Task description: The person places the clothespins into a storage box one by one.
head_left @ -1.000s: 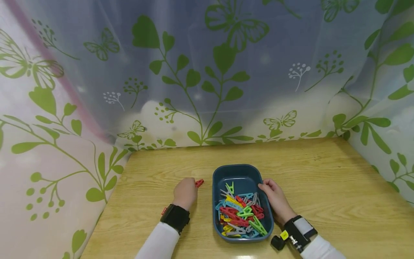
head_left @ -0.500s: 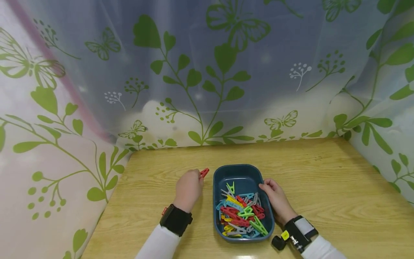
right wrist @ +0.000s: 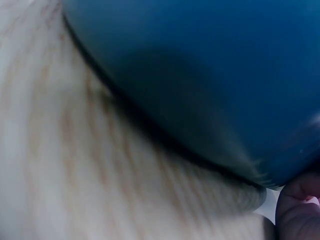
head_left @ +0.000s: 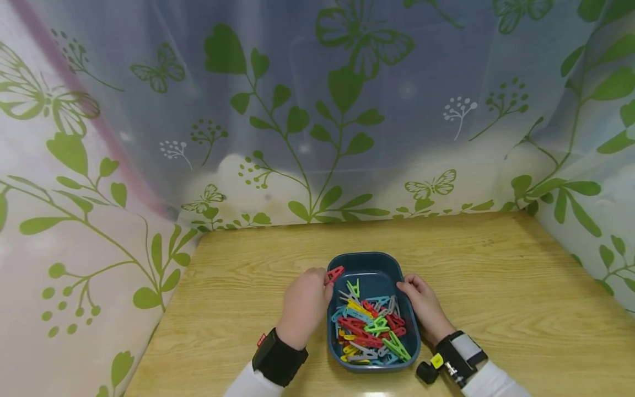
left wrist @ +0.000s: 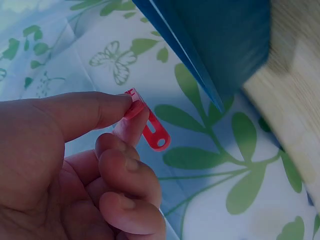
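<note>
My left hand (head_left: 306, 300) pinches a red clothespin (head_left: 335, 274) between thumb and index finger, over the left rim near the far corner of a dark blue plastic box (head_left: 364, 264). Seen from the left wrist, the clothespin (left wrist: 156, 132) points away from the fingertips, apart from the box wall (left wrist: 215, 45); the other fingers are curled. Inside the box lies a heap of clothespins (head_left: 372, 325) in red, yellow, green, light blue and grey, mostly toward its near end. On the box's right side, my right hand (head_left: 425, 306) grips the rim with the thumb on top.
The box stands on a wood-grain table (head_left: 496, 286). A curtain (head_left: 317, 110) printed with green leaves and butterflies hangs along the back and both sides. Each wrist wears a black strap; a small black device (head_left: 426, 372) sticks out from the right one.
Carrying the red clothespin, my left hand has risen from the table at the left and moved right to the box's edge. The right hand and the box have stayed in place.
</note>
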The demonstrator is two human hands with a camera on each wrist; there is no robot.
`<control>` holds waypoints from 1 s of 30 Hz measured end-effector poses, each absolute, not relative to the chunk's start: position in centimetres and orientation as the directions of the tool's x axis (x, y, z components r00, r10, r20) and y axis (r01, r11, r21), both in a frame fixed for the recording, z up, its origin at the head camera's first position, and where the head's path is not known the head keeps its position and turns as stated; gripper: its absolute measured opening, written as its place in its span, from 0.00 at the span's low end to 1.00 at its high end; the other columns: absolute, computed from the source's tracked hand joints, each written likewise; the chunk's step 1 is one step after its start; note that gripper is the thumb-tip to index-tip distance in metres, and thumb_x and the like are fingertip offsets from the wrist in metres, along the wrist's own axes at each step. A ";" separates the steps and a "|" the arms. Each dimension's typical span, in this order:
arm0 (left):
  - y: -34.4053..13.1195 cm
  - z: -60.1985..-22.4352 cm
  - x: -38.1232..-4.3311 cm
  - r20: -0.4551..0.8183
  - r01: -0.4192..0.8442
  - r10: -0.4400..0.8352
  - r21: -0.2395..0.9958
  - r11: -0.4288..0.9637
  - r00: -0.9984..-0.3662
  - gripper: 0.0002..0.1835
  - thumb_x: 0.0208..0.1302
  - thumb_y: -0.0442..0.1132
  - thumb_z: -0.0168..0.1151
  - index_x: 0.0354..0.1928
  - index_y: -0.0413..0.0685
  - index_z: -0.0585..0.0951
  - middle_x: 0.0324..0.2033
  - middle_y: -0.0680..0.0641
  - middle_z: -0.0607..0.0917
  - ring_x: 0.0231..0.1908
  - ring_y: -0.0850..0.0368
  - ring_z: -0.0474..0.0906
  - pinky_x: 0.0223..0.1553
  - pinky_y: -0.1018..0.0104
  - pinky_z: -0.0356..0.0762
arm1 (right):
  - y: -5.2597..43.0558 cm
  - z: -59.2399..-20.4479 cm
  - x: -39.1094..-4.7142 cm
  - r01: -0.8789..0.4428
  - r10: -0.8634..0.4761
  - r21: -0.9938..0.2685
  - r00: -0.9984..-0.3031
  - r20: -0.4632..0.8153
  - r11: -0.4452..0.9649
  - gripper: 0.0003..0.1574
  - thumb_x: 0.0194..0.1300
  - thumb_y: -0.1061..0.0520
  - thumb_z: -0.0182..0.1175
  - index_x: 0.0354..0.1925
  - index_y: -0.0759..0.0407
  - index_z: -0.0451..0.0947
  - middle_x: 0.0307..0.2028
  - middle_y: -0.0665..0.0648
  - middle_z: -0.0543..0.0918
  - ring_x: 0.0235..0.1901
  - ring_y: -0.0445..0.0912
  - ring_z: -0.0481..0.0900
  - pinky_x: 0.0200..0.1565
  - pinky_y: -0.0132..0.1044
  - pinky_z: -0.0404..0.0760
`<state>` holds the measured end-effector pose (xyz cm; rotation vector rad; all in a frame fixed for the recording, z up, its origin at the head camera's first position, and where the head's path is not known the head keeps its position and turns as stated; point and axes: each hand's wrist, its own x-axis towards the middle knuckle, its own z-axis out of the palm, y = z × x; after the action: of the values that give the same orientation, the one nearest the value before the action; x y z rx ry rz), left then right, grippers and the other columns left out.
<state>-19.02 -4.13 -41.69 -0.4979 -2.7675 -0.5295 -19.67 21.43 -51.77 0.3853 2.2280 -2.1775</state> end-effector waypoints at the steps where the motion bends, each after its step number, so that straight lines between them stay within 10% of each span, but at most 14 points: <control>1: -4.0 -41.7 -18.8 0.330 0.389 0.287 0.301 0.871 -0.899 0.11 0.64 0.39 0.73 0.27 0.46 0.80 0.22 0.51 0.76 0.20 0.61 0.68 0.22 0.69 0.66 | 21.4 -51.8 -19.7 0.174 0.170 -0.985 -0.970 -0.171 0.004 0.11 0.78 0.52 0.53 0.45 0.59 0.68 0.38 0.52 0.71 0.40 0.43 0.71 0.40 0.32 0.71; 30: -2.3 -44.5 -17.7 0.189 0.361 0.314 0.332 0.871 -0.931 0.10 0.64 0.40 0.73 0.27 0.47 0.83 0.22 0.53 0.77 0.20 0.64 0.68 0.22 0.70 0.65 | 21.4 -51.7 -19.7 0.180 0.164 -0.984 -0.971 -0.176 0.010 0.13 0.78 0.50 0.53 0.45 0.58 0.67 0.38 0.51 0.71 0.40 0.43 0.71 0.41 0.33 0.71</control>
<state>-17.72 -2.35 -44.46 -0.5277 -2.9133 -0.5543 -19.65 21.43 -51.66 0.3792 2.2242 -2.1696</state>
